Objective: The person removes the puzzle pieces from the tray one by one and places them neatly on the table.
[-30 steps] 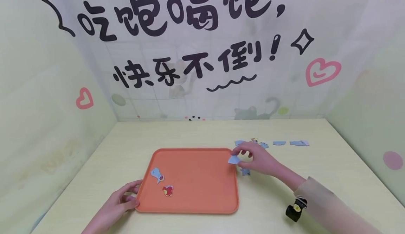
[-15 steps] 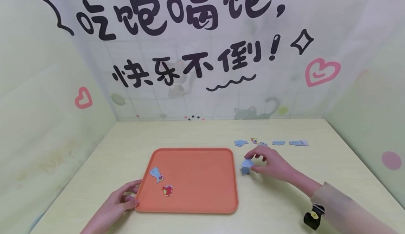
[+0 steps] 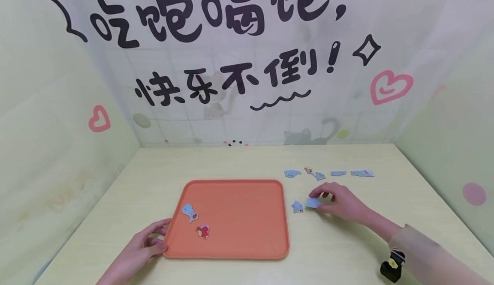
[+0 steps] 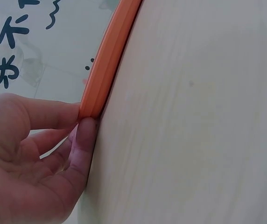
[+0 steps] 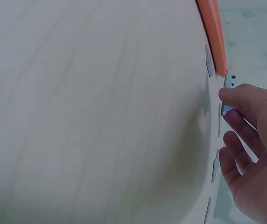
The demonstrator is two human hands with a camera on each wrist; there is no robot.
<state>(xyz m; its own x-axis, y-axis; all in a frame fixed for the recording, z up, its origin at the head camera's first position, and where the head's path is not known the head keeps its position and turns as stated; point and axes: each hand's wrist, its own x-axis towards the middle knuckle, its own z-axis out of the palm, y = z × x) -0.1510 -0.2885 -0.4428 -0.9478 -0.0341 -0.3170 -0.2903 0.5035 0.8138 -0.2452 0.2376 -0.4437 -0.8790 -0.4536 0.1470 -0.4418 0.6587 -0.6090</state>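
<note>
Between thumb and fingertips, my right hand pinches a pale blue puzzle piece to the right of the tray. In the right wrist view the held piece stands edge-on. Another blue puzzle piece lies just left of it, beside the tray's right rim. The orange tray lies flat on the table. On its left part rest a blue puzzle piece and a red one. My left hand touches the tray's left edge near the front corner, its fingertips against the rim.
Behind my right hand several blue puzzle pieces form a row: one at the left, two touching or nearly so, a thin strip and a longer one. Walls with printed writing enclose the table.
My right hand has carried the pale blue piece rightward from the tray's upper right corner, past the piece beside the tray, and lower toward the table. The left hand stays at the tray.
</note>
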